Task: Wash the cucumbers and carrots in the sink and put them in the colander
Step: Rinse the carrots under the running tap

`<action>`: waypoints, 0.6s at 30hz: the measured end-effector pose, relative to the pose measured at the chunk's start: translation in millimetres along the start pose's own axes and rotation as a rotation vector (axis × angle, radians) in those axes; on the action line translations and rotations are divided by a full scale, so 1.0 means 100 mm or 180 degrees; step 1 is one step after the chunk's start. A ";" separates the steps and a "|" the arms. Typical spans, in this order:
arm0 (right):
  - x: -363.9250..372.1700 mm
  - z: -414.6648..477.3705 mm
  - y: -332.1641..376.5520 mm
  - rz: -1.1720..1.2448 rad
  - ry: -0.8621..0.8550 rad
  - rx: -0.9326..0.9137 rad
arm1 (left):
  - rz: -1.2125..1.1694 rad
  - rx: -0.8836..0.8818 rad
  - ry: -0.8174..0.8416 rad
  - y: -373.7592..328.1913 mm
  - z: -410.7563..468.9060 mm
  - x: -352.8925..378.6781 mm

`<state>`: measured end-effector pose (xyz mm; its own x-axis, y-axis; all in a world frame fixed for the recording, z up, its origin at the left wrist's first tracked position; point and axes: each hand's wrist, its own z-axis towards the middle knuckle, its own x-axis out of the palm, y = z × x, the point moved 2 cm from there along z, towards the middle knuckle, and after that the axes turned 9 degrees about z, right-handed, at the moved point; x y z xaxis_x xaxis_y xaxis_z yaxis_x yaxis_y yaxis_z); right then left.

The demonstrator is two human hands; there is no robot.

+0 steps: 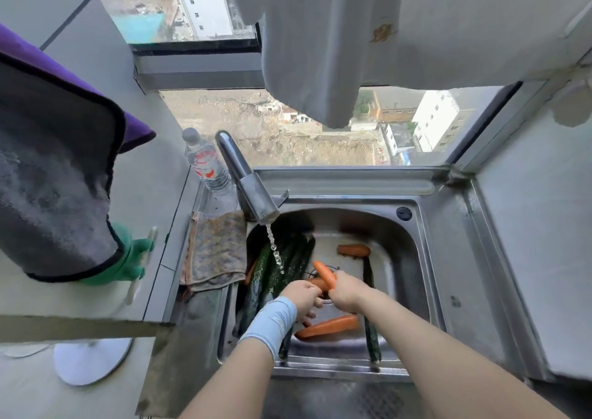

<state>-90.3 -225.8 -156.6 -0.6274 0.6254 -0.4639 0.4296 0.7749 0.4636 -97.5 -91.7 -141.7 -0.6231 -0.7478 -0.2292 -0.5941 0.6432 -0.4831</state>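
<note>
Over the steel sink (pixel 413 258), my right hand (pixel 347 293) grips a carrot (pixel 324 272) whose tip points up and left. My left hand (pixel 302 296), with a pale blue wristband, is curled around another carrot (pixel 317 284) just beside it. Water runs from the tap (pixel 253 191) onto several cucumbers (pixel 282 268) lying at the sink's left side. A further carrot (pixel 354 250) lies at the back of the basin and one (pixel 330 325) lies at the front. A thin cucumber (pixel 371 329) lies along the right. No colander is in view.
A patterned rag (pixel 214 248) hangs over the sink's left rim. A water bottle (pixel 206 162) stands behind the tap. A dark towel (pixel 54 187) and green gloves (pixel 128 258) hang at the left. White cloth (pixel 320 50) hangs above the window.
</note>
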 end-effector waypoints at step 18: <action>0.23 1.14 -0.74 -0.0739 0.0211 -0.0604 | 0.1759 -0.0491 -0.0600 0.38 1.02 0.69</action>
<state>-62.3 -258.0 -287.5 -0.7384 0.4213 -0.5266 0.1446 0.8616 0.4865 -111.0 -135.9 -262.0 -0.7681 -0.3032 -0.5641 -0.2836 0.9508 -0.1249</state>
